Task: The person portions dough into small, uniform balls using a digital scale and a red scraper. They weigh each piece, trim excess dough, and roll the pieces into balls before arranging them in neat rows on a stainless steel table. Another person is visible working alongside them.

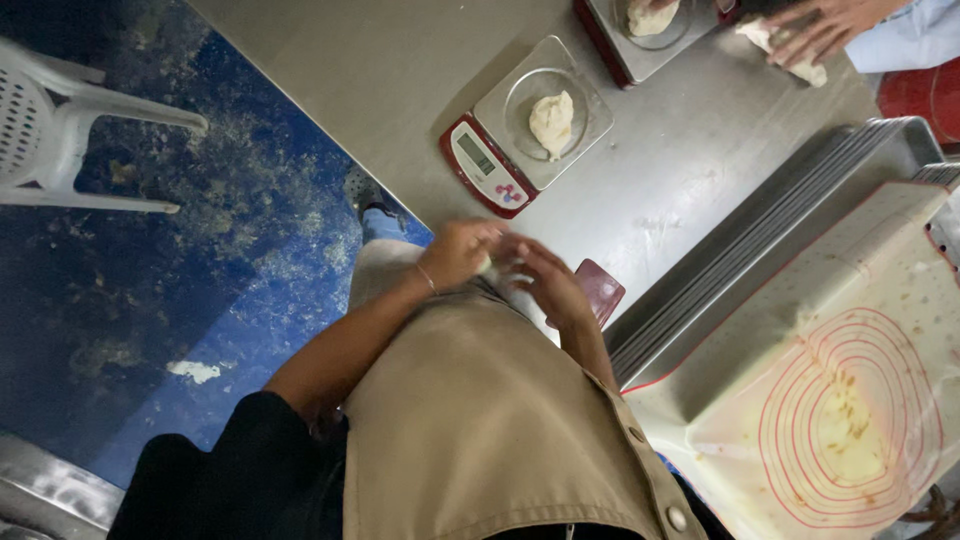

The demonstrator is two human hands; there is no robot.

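My left hand (458, 250) and my right hand (545, 282) are pressed together at the near edge of a steel table (400, 70), just above my beige apron. Between the palms sits a small pale piece of dough (489, 266), mostly hidden by the fingers. A thin bracelet circles my left wrist. Just beyond the hands stands a red kitchen scale (480, 165) with a clear dish that carries a lump of dough (552, 120).
A second scale (615, 45) with dough is at the far edge. A co-worker's hand (825, 22) rests on more dough (790, 48). Stacked metal trays (760, 230) and a baking mat with red rings (850, 410) lie right. A dark red flat object (603, 290) lies by my right hand. A white plastic chair (50, 130) stands on the blue floor.
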